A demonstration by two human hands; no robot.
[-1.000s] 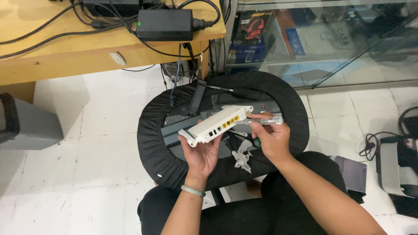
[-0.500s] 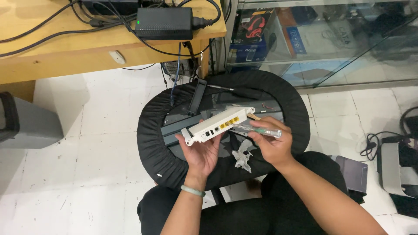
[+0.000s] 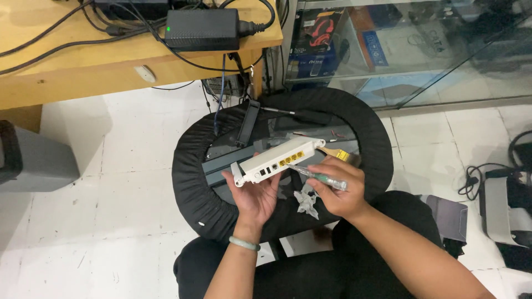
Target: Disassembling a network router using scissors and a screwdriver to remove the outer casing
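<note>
While the person is sitting over a round black cushioned stool [image 3: 194, 182], the left hand [image 3: 255, 196] is cradling a white router [image 3: 277, 161] from beneath, fingers curled loosely around its underside so that the row of yellow ports is facing up and toward the right hand. The right hand [image 3: 338, 191] is closing around a clear-handled screwdriver [image 3: 318, 176], whose shaft is pointing left, its tip right at the port side of the router; the grip seems to be keeping the tool low and nearly level with that edge. A pale green bracelet [image 3: 244, 242] is circling the left wrist. Just below the hands a crumpled bit of whitish plastic [image 3: 306, 200] is lying on the stool. Slightly farther, to the right, a paintbrush [image 3: 338, 153] with a wooden handle is resting within easy reach, and a black strip-shaped part [image 3: 247, 123] is lying toward the far rim. Beyond, on the left, a wooden desk [image 3: 83, 72] is carrying a black power adapter [image 3: 202, 29] and trailing cables; far right, a glass display case [image 3: 421, 50] is standing on the white tiled floor [image 3: 111, 221].
</note>
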